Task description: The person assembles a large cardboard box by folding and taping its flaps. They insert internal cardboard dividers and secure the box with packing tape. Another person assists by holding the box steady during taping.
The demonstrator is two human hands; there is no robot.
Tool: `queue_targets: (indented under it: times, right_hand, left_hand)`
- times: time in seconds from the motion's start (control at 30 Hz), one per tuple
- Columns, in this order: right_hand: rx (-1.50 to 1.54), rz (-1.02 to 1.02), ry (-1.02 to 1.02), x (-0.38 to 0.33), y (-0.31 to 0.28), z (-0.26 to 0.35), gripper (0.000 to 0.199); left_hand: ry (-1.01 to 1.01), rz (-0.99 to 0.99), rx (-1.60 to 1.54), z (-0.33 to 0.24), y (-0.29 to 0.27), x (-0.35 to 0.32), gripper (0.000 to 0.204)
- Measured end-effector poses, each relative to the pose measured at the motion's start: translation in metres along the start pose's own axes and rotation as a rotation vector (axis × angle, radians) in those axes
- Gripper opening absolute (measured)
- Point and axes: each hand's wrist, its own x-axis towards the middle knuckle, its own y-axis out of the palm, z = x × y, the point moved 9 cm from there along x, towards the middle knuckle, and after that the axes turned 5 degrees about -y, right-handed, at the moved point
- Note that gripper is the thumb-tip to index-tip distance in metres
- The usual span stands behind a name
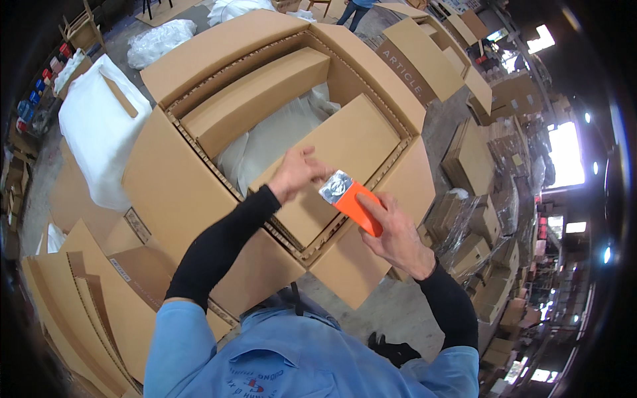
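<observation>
My right hand point(401, 242) is closed around a flat orange block-shaped thing point(360, 209) with a shiny, crumpled silver end. I cannot make out its exact kind. The silver end points up and left toward my left hand point(300, 174). Fingers apart, my left hand is beside that silver end, and I cannot tell whether its fingertips touch it. Below both hands stands a large open cardboard box point(192, 162), flaps folded outward. Inside it are cardboard panels point(361, 142) along two sides and something wrapped in translucent plastic point(282, 132).
A white-wrapped bulky item point(99, 126) stands at the left. Folded cardboard sheets point(73, 298) lean at the lower left. Another open carton point(424, 60) is at the far right, with flat cardboard stacks point(468, 156) nearer. A person point(356, 12) stands at the back.
</observation>
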Motion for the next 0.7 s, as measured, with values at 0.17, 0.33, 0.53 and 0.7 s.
queue_targets:
  times: [0.17, 0.33, 0.53, 0.7]
  right_hand:
    - [-0.107, -0.008, 0.039, 0.069, -0.006, -0.046, 0.059]
    - [-0.094, 0.098, 0.118, 0.135, 0.047, -0.100, 0.056]
    - [-0.049, 0.197, 0.181, 0.147, 0.072, -0.131, 0.049]
    - [0.012, 0.206, 0.154, 0.150, 0.072, -0.139, 0.046]
  left_hand:
    - [0.249, -0.292, 0.274, -0.071, -0.082, 0.097, 0.079]
    - [0.209, -0.379, 0.598, -0.034, -0.116, 0.176, 0.072]
    - [0.081, -0.160, 0.692, 0.072, -0.121, 0.220, 0.068]
    - [0.211, -0.507, 1.285, 0.038, -0.151, 0.188, 0.068]
